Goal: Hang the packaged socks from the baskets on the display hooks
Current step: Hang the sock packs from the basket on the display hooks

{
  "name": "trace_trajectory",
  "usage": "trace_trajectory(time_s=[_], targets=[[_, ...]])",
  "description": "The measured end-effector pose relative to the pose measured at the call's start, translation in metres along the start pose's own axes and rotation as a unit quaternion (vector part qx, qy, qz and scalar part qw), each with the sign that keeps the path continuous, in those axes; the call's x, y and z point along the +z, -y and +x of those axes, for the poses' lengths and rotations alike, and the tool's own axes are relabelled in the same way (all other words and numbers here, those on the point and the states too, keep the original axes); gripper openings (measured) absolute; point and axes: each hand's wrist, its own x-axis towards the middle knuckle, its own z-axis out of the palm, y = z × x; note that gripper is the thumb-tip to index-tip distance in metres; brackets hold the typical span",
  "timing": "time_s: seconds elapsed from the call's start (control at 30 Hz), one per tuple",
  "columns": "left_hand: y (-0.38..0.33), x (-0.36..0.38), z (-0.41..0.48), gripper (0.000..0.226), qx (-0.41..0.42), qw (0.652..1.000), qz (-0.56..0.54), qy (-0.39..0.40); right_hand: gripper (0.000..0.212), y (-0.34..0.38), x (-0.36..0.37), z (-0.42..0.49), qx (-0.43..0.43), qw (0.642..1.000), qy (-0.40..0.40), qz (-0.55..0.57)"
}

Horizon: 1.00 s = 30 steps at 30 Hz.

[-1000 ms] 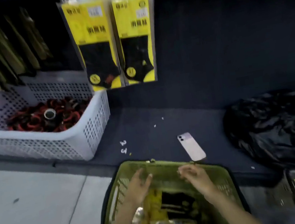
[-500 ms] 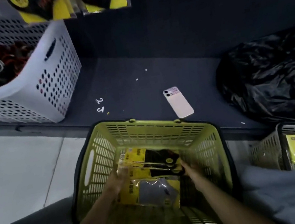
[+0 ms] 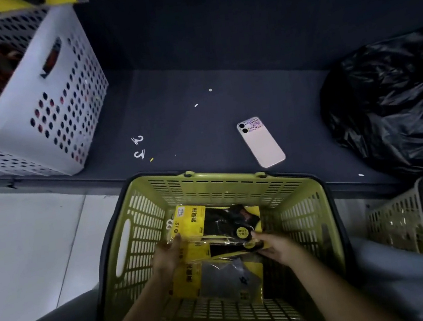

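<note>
Inside the green basket (image 3: 224, 183), my left hand (image 3: 168, 256) and right hand (image 3: 276, 246) pinched opposite edges of the top sock pack (image 3: 214, 230), judged light, floppy and slippery.

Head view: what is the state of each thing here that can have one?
green basket, upright, open, sock packs inside
top sock pack, lifted at both ends inside the green basket
left hand, grips the top sock pack's left end
right hand, grips its right end
phone, face down on the shelf
white basket, upright, open
black bag, crumpled
</note>
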Motion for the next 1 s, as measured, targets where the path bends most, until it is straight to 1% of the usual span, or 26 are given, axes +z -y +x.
trace_trajectory(time_s=[0.1, 0.2, 0.23, 0.3, 0.33, 0.37, 0.43, 0.47, 0.5, 0.53, 0.57, 0.6, 0.63, 0.7, 0.77, 0.8, 0.83, 0.9, 0.97, 1.0], targets=[[-0.006, -0.003, -0.014, 0.056, -0.008, 0.995, -0.092, -0.026, 0.039, -0.007, 0.003, -0.031, -0.033, 0.999, 0.010, 0.009], [-0.006, -0.006, -0.035, 0.066, -0.013, 0.983, -0.177, -0.053, 0.027, -0.011, 0.008, -0.068, -0.105, 0.994, 0.015, 0.036], [-0.008, -0.007, -0.043, 0.075, -0.024, 0.976, -0.208, -0.062, 0.028, -0.012, 0.009, -0.080, -0.134, 0.990, 0.014, 0.046], [-0.021, -0.011, -0.063, 0.102, -0.059, 0.962, -0.254, -0.081, 0.032, -0.009, 0.010, -0.108, -0.191, 0.979, 0.016, 0.066], [-0.034, -0.015, -0.075, 0.113, -0.079, 0.953, -0.273, -0.102, 0.031, -0.004, 0.009, -0.122, -0.216, 0.973, 0.023, 0.080], [-0.048, -0.021, -0.086, 0.119, -0.087, 0.941, -0.299, -0.131, 0.027, 0.001, 0.007, -0.135, -0.239, 0.966, 0.031, 0.093], [-0.075, -0.034, -0.105, 0.121, -0.066, 0.903, -0.391, -0.164, 0.024, 0.015, 0.005, -0.161, -0.288, 0.950, 0.059, 0.111], [-0.087, -0.041, -0.112, 0.120, -0.047, 0.883, -0.441, -0.153, 0.025, 0.023, 0.006, -0.174, -0.309, 0.941, 0.073, 0.116], [-0.098, -0.047, -0.120, 0.120, -0.027, 0.867, -0.483, -0.118, 0.024, 0.031, 0.007, -0.186, -0.326, 0.934, 0.084, 0.122], [-0.109, -0.053, -0.130, 0.120, -0.002, 0.859, -0.509, -0.058, 0.025, 0.039, 0.010, -0.197, -0.344, 0.925, 0.097, 0.127], [-0.119, -0.058, -0.141, 0.114, 0.033, 0.853, -0.521, 0.014, 0.027, 0.046, 0.015, -0.209, -0.360, 0.917, 0.109, 0.133], [-0.130, -0.063, -0.153, 0.103, 0.076, 0.841, -0.530, 0.078, 0.029, 0.054, 0.021, -0.222, -0.379, 0.907, 0.124, 0.136], [-0.143, -0.068, -0.163, 0.093, 0.120, 0.824, -0.540, 0.121, 0.029, 0.061, 0.028, -0.234, -0.400, 0.895, 0.139, 0.139], [-0.167, -0.080, -0.183, 0.081, 0.188, 0.805, -0.541, 0.156, 0.030, 0.076, 0.042, -0.254, -0.437, 0.874, 0.169, 0.132], [-0.190, -0.096, -0.199, 0.075, 0.242, 0.793, -0.533, 0.169, 0.037, 0.089, 0.055, -0.274, -0.474, 0.857, 0.185, 0.083], [-0.200, -0.105, -0.207, 0.075, 0.271, 0.787, -0.529, 0.164, 0.045, 0.097, 0.060, -0.283, -0.495, 0.847, 0.184, 0.053], [-0.209, -0.116, -0.212, 0.074, 0.300, 0.786, -0.521, 0.147, 0.053, 0.106, 0.064, -0.292, -0.515, 0.838, 0.177, 0.028], [-0.224, -0.139, -0.220, 0.067, 0.348, 0.794, -0.490, 0.096, 0.062, 0.128, 0.069, -0.309, -0.553, 0.820, 0.149, 0.016], [-0.235, -0.163, -0.227, 0.050, 0.392, 0.800, -0.451, 0.056, 0.071, 0.153, 0.073, -0.330, -0.611, 0.785, 0.105, 0.019], [-0.240, -0.174, -0.230, 0.044, 0.409, 0.804, -0.430, 0.039, 0.070, 0.165, 0.077, -0.343, -0.644, 0.760, 0.085, 0.011]])
